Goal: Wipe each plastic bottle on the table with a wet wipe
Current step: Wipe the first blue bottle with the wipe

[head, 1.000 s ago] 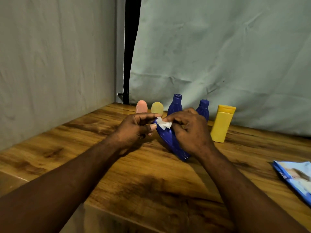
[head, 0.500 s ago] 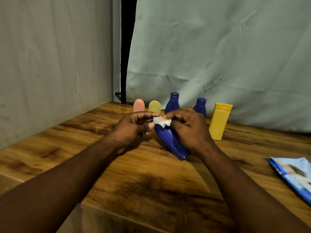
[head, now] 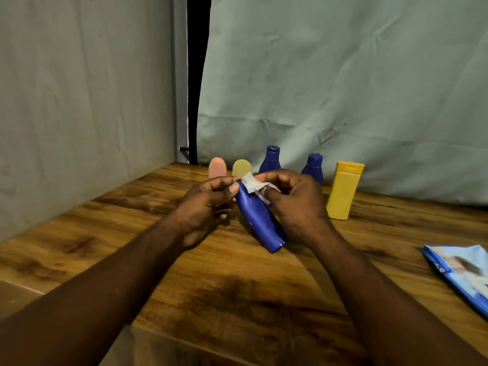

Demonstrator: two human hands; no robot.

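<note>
Blue bottle (head: 260, 223) tilted, held up over middle of table (head: 237, 299). Left hand (head: 203, 210) fingers curled round its top end. Right hand (head: 293, 204) pinches wet wipe (head: 252, 184) against bottle near top. Best way, I think: left grips firm, right rubs wipe down whole side, then turn bottle. Yellow bottle (head: 343, 191) and four more stand along back edge.

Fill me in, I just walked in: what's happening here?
A person is wiping a tilted blue bottle. The left hand grips its top end, the right hand presses a white wipe against it. Behind, a pink bottle, a pale yellow bottle, two dark blue bottles and a bright yellow bottle stand in a row on the table. A wipes pack lies to the right.
</note>
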